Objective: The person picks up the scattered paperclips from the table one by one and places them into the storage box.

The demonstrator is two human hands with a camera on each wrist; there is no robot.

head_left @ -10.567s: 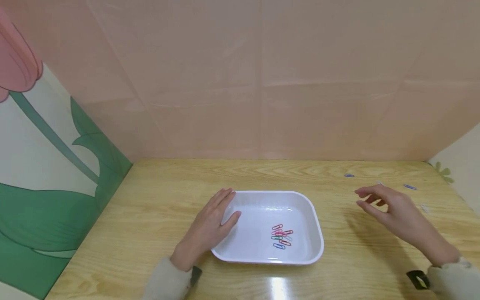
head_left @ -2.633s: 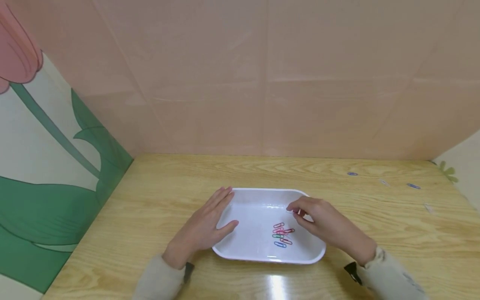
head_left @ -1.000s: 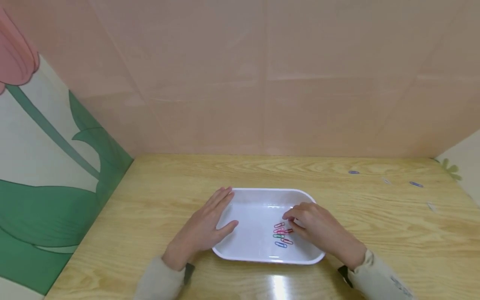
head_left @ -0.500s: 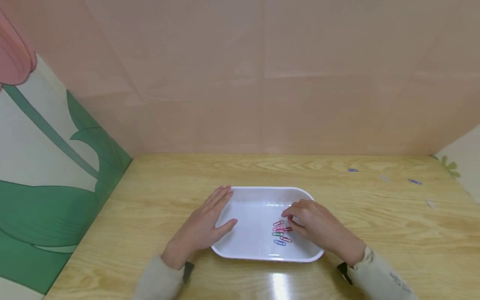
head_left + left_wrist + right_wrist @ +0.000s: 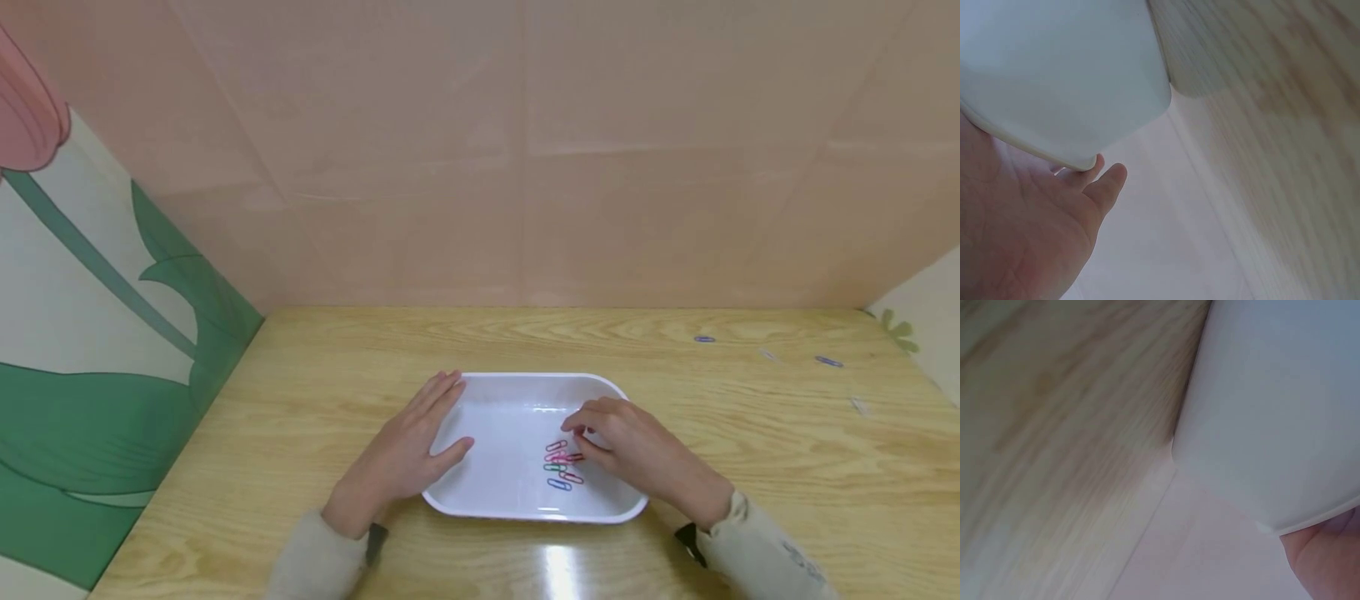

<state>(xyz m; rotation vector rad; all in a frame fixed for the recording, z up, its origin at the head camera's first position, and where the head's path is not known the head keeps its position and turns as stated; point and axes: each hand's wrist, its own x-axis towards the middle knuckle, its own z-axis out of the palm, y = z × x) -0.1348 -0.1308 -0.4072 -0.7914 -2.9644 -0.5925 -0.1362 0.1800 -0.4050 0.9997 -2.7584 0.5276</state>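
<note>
The right hand (image 5: 622, 446) is hanging over the right side of the tray (image 5: 491, 467), thumb and forefinger curving toward each other; whether they are pinching anything, I cannot tell. Just beside the fingertips, a pile of clips (image 5: 558, 484) is lying in the tray: one blue, one green, the reds and pinks overlapping too closely to count. The left hand (image 5: 408, 450) is resting on the left rim, fingers straight, grip loose. Well to the right, two blue clips (image 5: 828, 362) and two pale clips (image 5: 859, 406) are lying on the table (image 5: 337, 350).

This is a little indoor nook, but I can't tell what kind of room. A wood-patterned worktop (image 5: 337, 358) meets a pinkish-brown wall (image 5: 525, 167). A big pink flower (image 5: 26, 108) and green leaves (image 5: 90, 442) decorate one side.
</note>
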